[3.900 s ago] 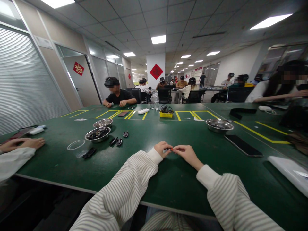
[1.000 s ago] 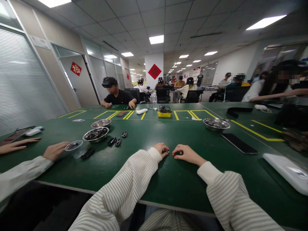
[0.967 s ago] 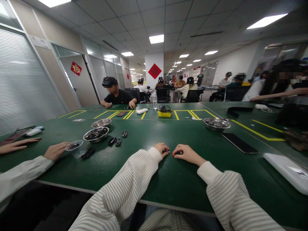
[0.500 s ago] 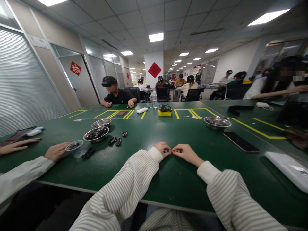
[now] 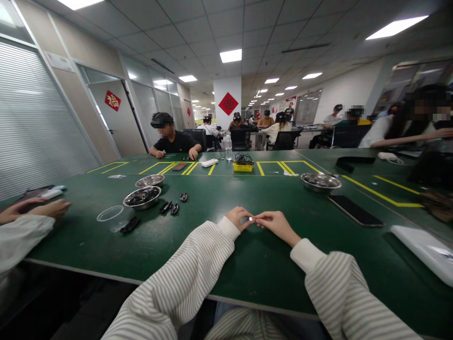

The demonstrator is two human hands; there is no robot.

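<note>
The table was the largest thing, its near edge running in front of the wearer. A person in a black top sat at its far edge, left of the middle. The white case lay near the right edge and the phone farther in from that edge, with the black strap beyond it, toward the far right. One steel bowl stood between the phone and the far edge. To the left, a bowl of black parts stood in front of another bowl. The yellow box of cables was near the middle of the far edge.

The clear tub stood toward the left edge. A co-worker's hand had been at its rim half a second earlier; now both co-worker's hands were back at the left edge, well apart from the tub. The black bundle lay just beside the tub, and three black pieces lay right of the bowls, unmoved.

The left hand and right hand met over the middle of the table, toward the near edge; a second earlier they had been apart. Smallest was the small part, pinched between both hands' fingertips, now showing a bright white face beside its orange-red end.
</note>
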